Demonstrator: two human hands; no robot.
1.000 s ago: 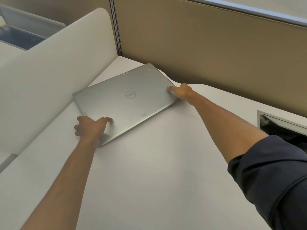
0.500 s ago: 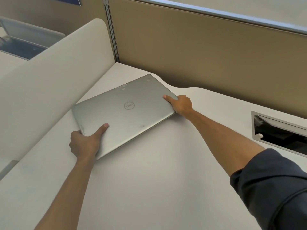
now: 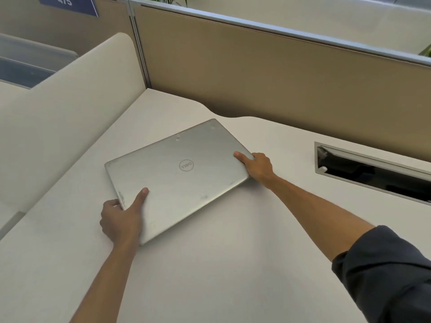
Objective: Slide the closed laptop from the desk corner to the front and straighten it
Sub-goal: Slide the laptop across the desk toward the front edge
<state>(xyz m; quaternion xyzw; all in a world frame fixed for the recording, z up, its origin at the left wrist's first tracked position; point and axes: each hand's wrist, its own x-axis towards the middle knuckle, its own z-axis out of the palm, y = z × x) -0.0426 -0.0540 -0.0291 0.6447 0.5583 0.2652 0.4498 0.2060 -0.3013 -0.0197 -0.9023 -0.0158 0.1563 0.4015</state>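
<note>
Hands grip the closed laptop (image 3: 179,176), left hand (image 3: 120,220) clasping its near corner, right hand (image 3: 257,166) its far-right corner; it lies askew near the desk (image 3: 233,264) corner, unstraightened.

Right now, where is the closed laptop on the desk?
In the head view the laptop lies skewed, left of centre on the desk, held between left hand and right hand.

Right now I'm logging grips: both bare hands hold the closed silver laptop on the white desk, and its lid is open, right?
Not quite. The head view shows the silver laptop closed, lid flat with the logo facing up. The left hand and right hand do hold it on the white desk.
</note>
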